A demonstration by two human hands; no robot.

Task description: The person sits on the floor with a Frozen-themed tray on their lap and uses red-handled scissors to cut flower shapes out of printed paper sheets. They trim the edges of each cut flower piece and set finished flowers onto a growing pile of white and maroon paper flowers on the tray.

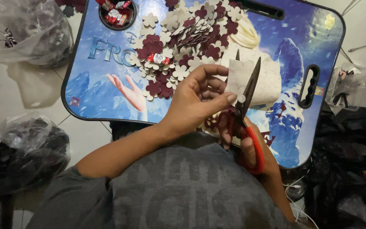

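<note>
I'm holding a white foam sheet point(250, 80) up over the middle of the lap tray, its surface stamped with flower outlines. My left hand point(200, 99) is pinching the sheet's lower left edge, thumb on top and fingers curled behind. My right hand point(244, 144) is working the red-handled scissors point(247, 97), grip clenched through the loops, and the dark blades are standing parted, pointing up across the sheet.

Just beyond my left hand, a pile of cut flower shapes point(183, 42) in white and maroon is spreading over the blue printed worktop point(106, 76). A small wrapped candy point(159, 58) is lying in that pile. A round cup recess point(117, 12) at the tray's far left corner is holding more wrapped candies. Clear plastic bags point(26, 29) of dark material are sitting on the floor at my left, black bags point(348, 140) at my right.
</note>
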